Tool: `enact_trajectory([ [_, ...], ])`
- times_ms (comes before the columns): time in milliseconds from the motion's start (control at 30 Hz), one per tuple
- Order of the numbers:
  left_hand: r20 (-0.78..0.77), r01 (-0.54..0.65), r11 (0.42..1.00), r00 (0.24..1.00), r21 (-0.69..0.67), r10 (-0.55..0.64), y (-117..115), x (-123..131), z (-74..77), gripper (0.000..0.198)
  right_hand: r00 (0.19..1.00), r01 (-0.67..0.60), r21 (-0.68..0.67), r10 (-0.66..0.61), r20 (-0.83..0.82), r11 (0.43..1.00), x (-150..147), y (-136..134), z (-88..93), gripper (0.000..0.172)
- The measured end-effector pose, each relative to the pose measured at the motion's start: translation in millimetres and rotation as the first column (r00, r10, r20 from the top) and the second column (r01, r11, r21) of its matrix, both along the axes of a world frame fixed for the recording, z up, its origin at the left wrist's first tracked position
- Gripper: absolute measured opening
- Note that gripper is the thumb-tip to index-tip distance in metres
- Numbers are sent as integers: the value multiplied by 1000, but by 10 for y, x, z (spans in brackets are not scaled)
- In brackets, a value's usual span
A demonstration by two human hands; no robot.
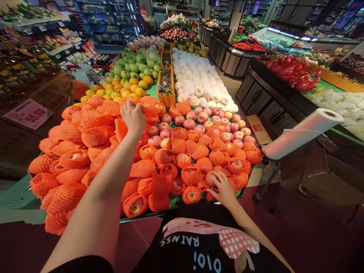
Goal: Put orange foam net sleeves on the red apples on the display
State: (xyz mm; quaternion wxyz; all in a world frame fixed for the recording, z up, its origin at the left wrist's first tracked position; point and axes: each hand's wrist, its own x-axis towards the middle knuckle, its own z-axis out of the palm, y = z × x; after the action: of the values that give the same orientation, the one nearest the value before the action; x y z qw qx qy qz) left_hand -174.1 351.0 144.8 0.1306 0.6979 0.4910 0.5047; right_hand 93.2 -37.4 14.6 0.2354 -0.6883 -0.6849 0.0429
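I stand at a fruit stand heaped with apples in orange foam net sleeves. My left hand reaches far over the pile, its fingers curled down on an orange net sleeve near the back. My right hand lies at the near edge with its fingers closed over a red apple that sits among netted apples. Bare red apples lie in a patch behind the netted ones.
Behind come oranges, green apples and white-wrapped fruit, split by an orange crate row. A plastic bag roll on a stand is at my right. A price sign is at left. Dark produce counters line the right aisle.
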Motion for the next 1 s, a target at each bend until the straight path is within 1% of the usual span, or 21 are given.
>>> enact_trajectory([
  [33, 95, -16, 999, 995, 39, 13, -132, 14, -23, 28, 1000, 14, 13, -14, -5, 1000, -5, 6, -8, 50],
  [100, 223, -55, 993, 974, 103, 31, -466, 45, -113, 22, 995, 101, 48, -100, -12, 994, -6, 28, -37, 54],
  [167, 300, -67, 990, 953, 127, 26, -866, 66, -257, 20, 976, 216, 80, -217, -3, 973, -7, 65, -73, 58],
  [200, 344, -68, 991, 939, 114, 25, -1076, 68, -343, 20, 966, 257, 91, -259, 6, 962, -11, 85, -92, 57],
  [267, 378, -86, 991, 925, 106, 40, -1482, 48, -519, 19, 965, 255, 99, -259, 35, 962, -25, 122, -135, 53],
  [300, 380, -65, 994, 925, 91, 25, -1667, 26, -602, 17, 972, 224, 106, -231, 54, 969, -31, 134, -162, 50],
  [333, 375, -4, 998, 927, 59, -19, -1835, -3, -682, 14, 978, 185, 116, -195, 77, 976, -34, 140, -193, 48],
  [367, 374, 85, 996, 924, 23, -87, -1984, -38, -757, 13, 981, 149, 128, -163, 101, 981, -32, 141, -226, 46],
  [400, 382, 196, 980, 908, -22, -173, -2115, -78, -829, 13, 983, 124, 142, -141, 121, 982, -24, 136, -258, 45],
  [433, 401, 313, 947, 879, -79, -257, -2228, -119, -900, 15, 983, 112, 158, -133, 129, 981, -11, 127, -285, 44],
  [500, 469, 501, 842, 803, -197, -368, -2415, -195, -1041, 21, 986, 106, 177, -127, 109, 978, 22, 99, -308, 41],
  [533, 504, 562, 786, 772, -256, -388, -2497, -224, -1109, 24, 990, 102, 180, -118, 83, 978, 35, 81, -299, 41],
  [633, 580, 675, 634, 706, -377, -406, -2727, -240, -1266, 28, 997, 76, 175, -71, -32, 982, 5, -3, -190, 45],
  [700, 597, 754, 516, 647, -407, -475, -2879, -180, -1296, 24, 981, 141, 200, -111, -157, 970, -94, -96, -78, 43],
  [767, 578, 823, 388, 568, -416, -585, -3020, -65, -1252, 17, 921, 234, 180, -158, -355, 955, -237, -222, 34, 37],
  [800, 555, 846, 330, 526, -419, -644, -3081, 10, -1206, 15, 865, 247, 133, -157, -476, 960, -310, -292, 83, 35],
  [833, 529, 862, 283, 487, -421, -695, -3131, 93, -1149, 14, 788, 219, 67, -137, -600, 973, -375, -364, 126, 36],
  [900, 487, 876, 219, 430, -431, -761, -3200, 273, -1026, 14, 580, 72, -74, -102, -808, 995, -454, -499, 187, 44],
  [933, 480, 876, 199, 416, -439, -772, -3218, 364, -971, 15, 475, -5, -124, -107, -874, 992, -463, -558, 208, 45],
  [967, 493, 876, 179, 409, -448, -768, -3228, 453, -926, 18, 389, -56, -156, -122, -913, 986, -448, -608, 224, 42],
  [1000, 523, 876, 150, 402, -458, -751, -3232, 538, -895, 23, 329, -70, -170, -138, -934, 983, -412, -652, 235, 38],
])
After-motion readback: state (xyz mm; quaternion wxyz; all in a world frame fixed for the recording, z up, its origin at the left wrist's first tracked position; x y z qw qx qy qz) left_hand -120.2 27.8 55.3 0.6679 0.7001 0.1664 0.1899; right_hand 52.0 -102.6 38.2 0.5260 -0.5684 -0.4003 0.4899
